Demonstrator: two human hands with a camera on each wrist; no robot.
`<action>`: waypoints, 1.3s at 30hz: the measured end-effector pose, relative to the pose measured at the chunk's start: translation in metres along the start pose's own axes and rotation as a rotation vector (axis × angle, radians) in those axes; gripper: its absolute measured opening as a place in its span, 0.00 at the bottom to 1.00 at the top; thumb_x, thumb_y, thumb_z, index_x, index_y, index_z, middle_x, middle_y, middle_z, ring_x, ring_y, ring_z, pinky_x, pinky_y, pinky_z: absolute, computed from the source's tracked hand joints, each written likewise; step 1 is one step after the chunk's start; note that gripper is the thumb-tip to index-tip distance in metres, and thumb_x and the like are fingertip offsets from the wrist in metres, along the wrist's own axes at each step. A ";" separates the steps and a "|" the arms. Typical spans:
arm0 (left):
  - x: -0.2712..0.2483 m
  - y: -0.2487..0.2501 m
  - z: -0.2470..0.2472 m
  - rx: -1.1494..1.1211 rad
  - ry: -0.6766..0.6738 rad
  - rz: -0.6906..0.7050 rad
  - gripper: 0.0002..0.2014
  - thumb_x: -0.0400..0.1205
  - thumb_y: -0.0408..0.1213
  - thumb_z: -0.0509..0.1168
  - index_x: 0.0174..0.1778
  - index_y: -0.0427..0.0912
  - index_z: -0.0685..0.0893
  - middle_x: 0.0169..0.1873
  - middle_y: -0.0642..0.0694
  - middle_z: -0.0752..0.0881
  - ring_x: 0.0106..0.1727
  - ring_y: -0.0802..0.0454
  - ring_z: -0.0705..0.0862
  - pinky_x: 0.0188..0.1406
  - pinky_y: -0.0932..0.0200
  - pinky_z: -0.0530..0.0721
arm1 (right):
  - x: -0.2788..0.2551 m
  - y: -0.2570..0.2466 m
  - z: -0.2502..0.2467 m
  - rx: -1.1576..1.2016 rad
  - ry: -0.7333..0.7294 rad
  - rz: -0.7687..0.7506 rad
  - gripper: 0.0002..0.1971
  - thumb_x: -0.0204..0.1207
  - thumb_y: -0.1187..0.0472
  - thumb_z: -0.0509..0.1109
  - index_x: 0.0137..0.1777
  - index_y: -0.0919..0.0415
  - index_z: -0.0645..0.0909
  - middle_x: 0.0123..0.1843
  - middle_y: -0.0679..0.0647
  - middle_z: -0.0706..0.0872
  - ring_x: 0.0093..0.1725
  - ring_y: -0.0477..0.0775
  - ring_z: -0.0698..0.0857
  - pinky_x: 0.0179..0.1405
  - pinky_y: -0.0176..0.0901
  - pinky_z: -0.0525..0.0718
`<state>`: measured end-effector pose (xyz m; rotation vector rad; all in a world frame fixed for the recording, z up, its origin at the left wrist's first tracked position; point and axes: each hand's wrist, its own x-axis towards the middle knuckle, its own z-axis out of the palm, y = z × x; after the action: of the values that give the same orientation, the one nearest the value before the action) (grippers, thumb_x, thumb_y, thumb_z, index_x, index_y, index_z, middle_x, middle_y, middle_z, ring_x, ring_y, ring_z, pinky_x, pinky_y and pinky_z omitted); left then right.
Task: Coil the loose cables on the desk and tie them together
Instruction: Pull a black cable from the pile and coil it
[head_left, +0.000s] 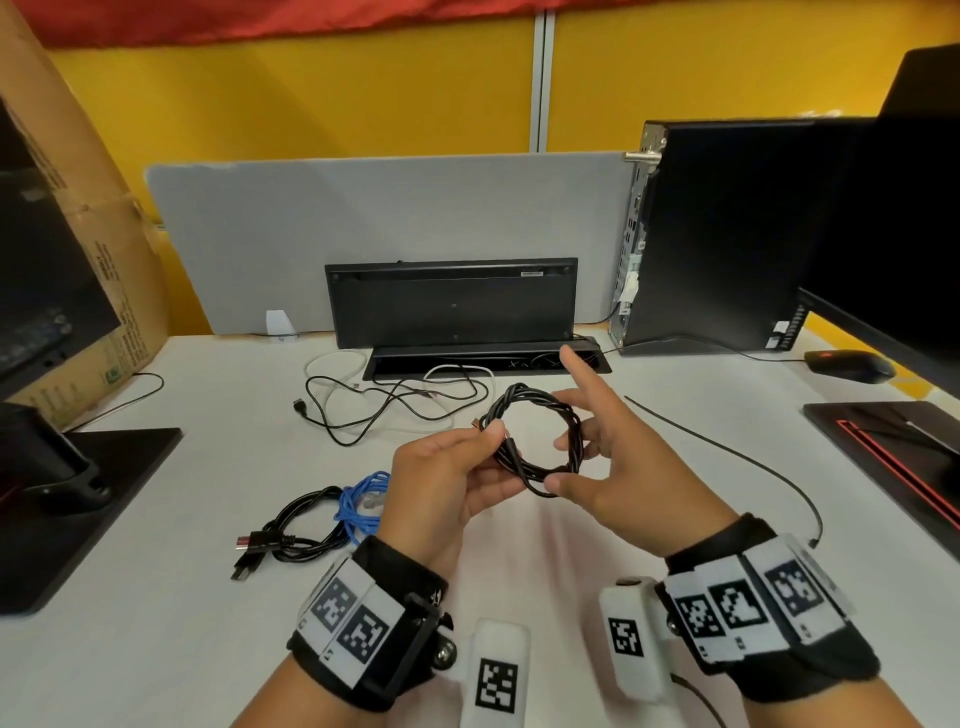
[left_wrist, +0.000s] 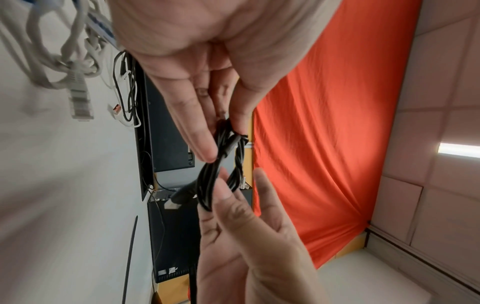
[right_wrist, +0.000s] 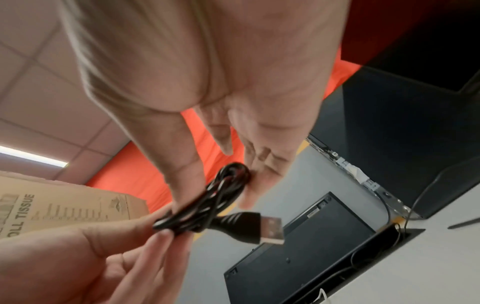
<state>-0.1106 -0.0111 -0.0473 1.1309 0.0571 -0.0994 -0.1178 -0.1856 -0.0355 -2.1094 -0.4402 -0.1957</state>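
Note:
A black cable wound into a small round coil (head_left: 535, 441) hangs above the white desk (head_left: 182, 623). My left hand (head_left: 493, 441) pinches the coil's left side between thumb and fingers. My right hand (head_left: 563, 467) holds its lower right side, thumb underneath and index finger pointing up and away. In the left wrist view the coil (left_wrist: 221, 168) runs between my left fingertips (left_wrist: 207, 152) and my right thumb (left_wrist: 228, 191). In the right wrist view the coil (right_wrist: 207, 201) sits in both hands with its USB plug (right_wrist: 259, 226) sticking out. Loose black and white cables (head_left: 395, 405) lie beyond.
A coiled black USB cable (head_left: 296, 525) and a blue network cable (head_left: 363, 499) lie at front left. A thin black cable (head_left: 727, 447) crosses the right side. A keyboard (head_left: 452, 301) stands on edge behind a cable slot (head_left: 488, 358). PC tower (head_left: 727, 234), mouse (head_left: 847, 364), monitor bases and a cardboard box (head_left: 78, 208) ring the desk.

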 end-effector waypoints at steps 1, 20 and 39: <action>0.000 0.000 -0.002 -0.007 0.010 -0.006 0.07 0.78 0.31 0.72 0.39 0.30 0.90 0.35 0.34 0.91 0.33 0.44 0.91 0.31 0.58 0.88 | 0.000 0.002 0.000 0.006 -0.011 0.020 0.53 0.69 0.66 0.79 0.81 0.30 0.49 0.60 0.33 0.77 0.52 0.36 0.82 0.53 0.24 0.79; 0.000 0.003 -0.012 0.253 0.074 0.013 0.08 0.77 0.35 0.73 0.33 0.42 0.93 0.37 0.41 0.92 0.36 0.55 0.88 0.41 0.56 0.79 | 0.003 -0.008 0.014 -0.266 -0.069 0.017 0.51 0.67 0.62 0.80 0.77 0.26 0.52 0.42 0.41 0.73 0.37 0.39 0.76 0.39 0.29 0.72; 0.028 0.076 -0.041 0.509 0.020 0.221 0.05 0.79 0.24 0.70 0.44 0.39 0.87 0.35 0.39 0.91 0.35 0.46 0.91 0.35 0.59 0.90 | 0.059 -0.022 0.038 -0.069 0.116 -0.121 0.40 0.59 0.65 0.85 0.67 0.35 0.72 0.47 0.34 0.82 0.45 0.44 0.87 0.47 0.36 0.84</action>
<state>-0.0745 0.0571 0.0008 1.6388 -0.0803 0.1017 -0.0734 -0.1293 -0.0211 -2.1273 -0.4980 -0.4057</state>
